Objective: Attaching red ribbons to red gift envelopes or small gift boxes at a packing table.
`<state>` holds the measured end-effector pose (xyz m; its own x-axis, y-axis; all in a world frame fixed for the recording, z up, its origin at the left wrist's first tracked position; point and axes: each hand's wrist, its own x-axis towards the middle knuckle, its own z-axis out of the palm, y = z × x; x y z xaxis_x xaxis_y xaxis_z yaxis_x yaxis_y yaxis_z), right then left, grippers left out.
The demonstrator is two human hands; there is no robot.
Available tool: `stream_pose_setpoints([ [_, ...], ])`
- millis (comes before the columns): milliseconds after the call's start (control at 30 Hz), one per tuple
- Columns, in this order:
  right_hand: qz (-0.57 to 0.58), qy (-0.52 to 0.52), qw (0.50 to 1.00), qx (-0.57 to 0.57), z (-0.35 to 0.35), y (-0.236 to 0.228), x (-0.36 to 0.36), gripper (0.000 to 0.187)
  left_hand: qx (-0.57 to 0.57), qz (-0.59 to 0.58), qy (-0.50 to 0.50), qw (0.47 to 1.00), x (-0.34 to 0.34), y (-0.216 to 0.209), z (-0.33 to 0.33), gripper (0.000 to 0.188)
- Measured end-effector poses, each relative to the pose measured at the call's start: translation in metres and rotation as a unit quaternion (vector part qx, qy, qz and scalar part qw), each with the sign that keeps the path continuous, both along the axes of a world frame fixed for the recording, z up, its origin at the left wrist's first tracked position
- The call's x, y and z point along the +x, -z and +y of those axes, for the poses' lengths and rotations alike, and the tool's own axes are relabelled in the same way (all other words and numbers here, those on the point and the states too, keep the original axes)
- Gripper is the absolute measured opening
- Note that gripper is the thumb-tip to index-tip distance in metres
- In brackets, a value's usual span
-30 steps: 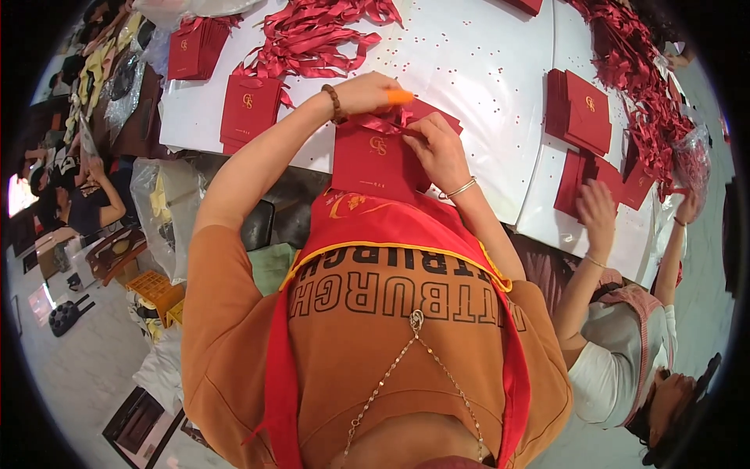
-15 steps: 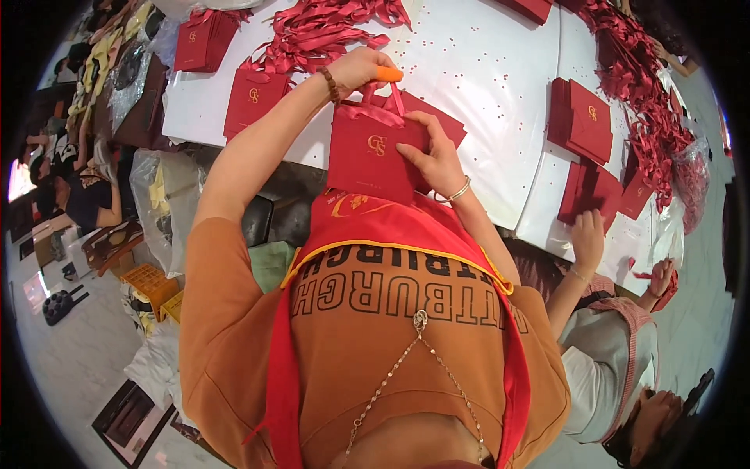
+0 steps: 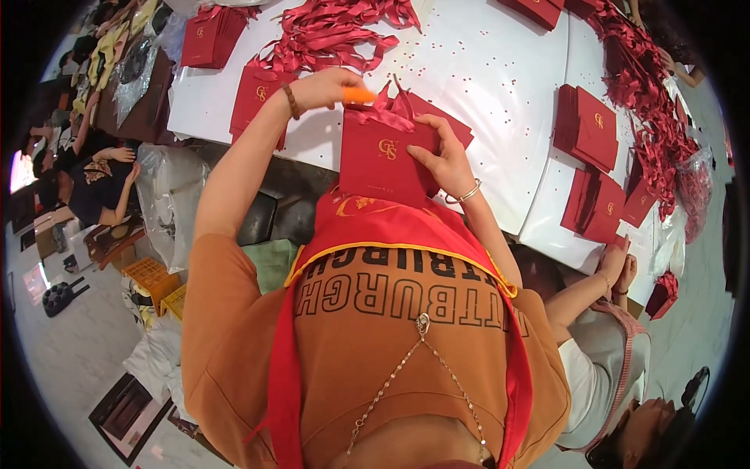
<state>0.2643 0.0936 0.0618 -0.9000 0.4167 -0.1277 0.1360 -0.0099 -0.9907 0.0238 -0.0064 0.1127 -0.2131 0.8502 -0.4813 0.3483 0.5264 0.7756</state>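
A dark red paper gift bag (image 3: 375, 168) with a gold emblem stands upright before my red apron at the table's front edge. My right hand (image 3: 447, 156) grips its right side, the thumb on the front face and the fingers behind. Pink-red satin ribbon (image 3: 391, 116) lies across the bag's top and rises in a loop. My left hand (image 3: 328, 90) is at the bag's upper left, with an orange finger cover (image 3: 359, 94) on one digit. That fingertip is blurred and close to the ribbon; whether it pinches anything does not show. Another red bag (image 3: 445, 117) lies behind.
A loose pile of red ribbons (image 3: 336, 35) lies at the far left of the white table (image 3: 500, 164). Red bags (image 3: 212, 39) stand beside it. At right are bag stacks (image 3: 586, 129), more ribbons (image 3: 644, 102) and a co-worker's hands (image 3: 616, 266). Small red dots speckle the tabletop.
My left hand has moved left and slightly down, away from the ribbon loop. My right hand still grips the bag. The co-worker's hand has drawn back from the bags at right.
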Motion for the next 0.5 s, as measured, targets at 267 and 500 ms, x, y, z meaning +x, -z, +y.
stream_pose_setpoints([
  [267,0.019,0.019,1.000,0.015,-0.002,0.001,-0.001,0.041,0.176,0.105,-0.012,0.979,0.029,0.008,-0.025,0.015],
  [500,-0.008,-0.004,0.999,0.036,-0.004,-0.008,-0.002,0.041,0.150,-0.048,-0.084,0.984,0.024,0.028,-0.033,0.009],
])
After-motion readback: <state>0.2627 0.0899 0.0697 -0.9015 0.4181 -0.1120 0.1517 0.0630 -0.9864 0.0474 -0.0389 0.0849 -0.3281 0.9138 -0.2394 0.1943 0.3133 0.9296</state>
